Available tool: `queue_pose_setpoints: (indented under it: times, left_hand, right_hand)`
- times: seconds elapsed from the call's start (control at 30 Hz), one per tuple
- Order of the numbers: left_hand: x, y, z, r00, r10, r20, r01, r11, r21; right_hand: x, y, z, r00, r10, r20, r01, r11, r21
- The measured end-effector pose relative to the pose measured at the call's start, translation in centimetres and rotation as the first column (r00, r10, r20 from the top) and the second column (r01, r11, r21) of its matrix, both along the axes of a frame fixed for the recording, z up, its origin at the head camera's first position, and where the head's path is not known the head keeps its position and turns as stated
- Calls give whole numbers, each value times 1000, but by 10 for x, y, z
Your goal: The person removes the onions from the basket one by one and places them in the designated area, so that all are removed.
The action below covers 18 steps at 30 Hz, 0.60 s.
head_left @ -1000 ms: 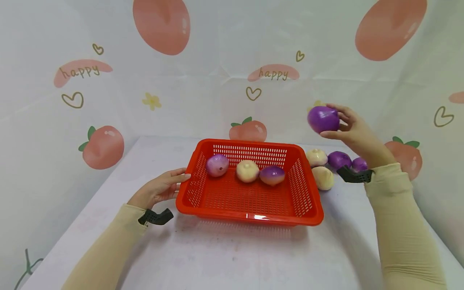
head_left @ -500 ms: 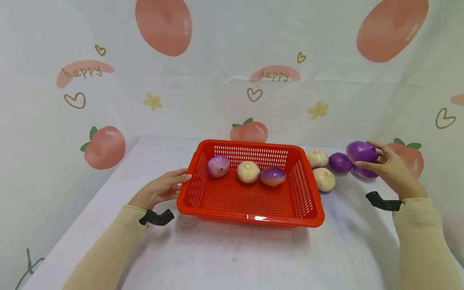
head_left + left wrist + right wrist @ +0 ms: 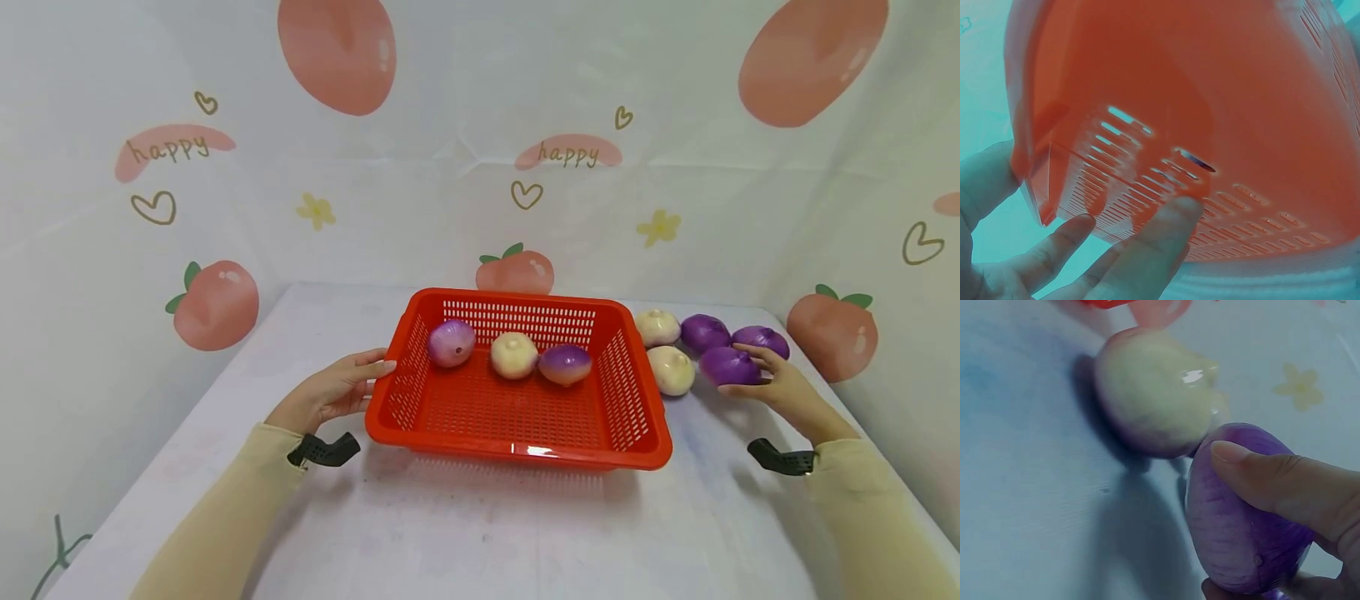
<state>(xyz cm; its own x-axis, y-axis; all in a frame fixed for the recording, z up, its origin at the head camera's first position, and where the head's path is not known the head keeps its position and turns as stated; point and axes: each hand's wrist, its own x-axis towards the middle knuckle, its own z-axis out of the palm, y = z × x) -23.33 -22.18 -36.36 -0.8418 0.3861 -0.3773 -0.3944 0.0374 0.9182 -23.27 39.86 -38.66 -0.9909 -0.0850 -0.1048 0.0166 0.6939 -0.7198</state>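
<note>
The red plastic basket (image 3: 517,450) stands mid-table. My left hand (image 3: 330,390) holds its left rim, thumb at the edge; the left wrist view shows fingers against the slotted outer wall. Three onions lie inside: a light purple onion (image 3: 452,343), a white onion (image 3: 513,356) and a purple onion with a pale underside (image 3: 566,365). At the right, my right hand (image 3: 791,396) grips a dark purple onion (image 3: 729,367) at table level. The right wrist view shows my thumb across this onion (image 3: 1235,531), close beside a white onion (image 3: 1154,394); whether they touch is unclear.
Right of the basket, a white onion (image 3: 657,327) sits behind another white onion (image 3: 671,371). Two dark purple onions lie behind my right hand, a left one (image 3: 705,333) and a right one (image 3: 761,340). A printed cloth (image 3: 420,183) hangs behind the table.
My right hand has carried the dark purple onion from the air down right over the other onions, then forward-left beside the white one. The left hand and basket stay put.
</note>
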Motion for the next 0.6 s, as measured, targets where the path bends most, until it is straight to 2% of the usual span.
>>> queue_pose_setpoints:
  times: [0.23,0.43,0.6]
  left_hand:
    - [-2,2,-1,1000,8,5,-8,1000,-11]
    - [-1,1,-1,1000,23,10,-23,1000,-13]
    - [0,1,-1,1000,22,4,-22,1000,-11]
  right_hand:
    - [-2,-3,-12,999,-20,-34,20,1000,5]
    - [-2,-5,-15,998,-23,-61,23,1000,0]
    - [-3,-7,-15,998,-20,-53,20,1000,-5]
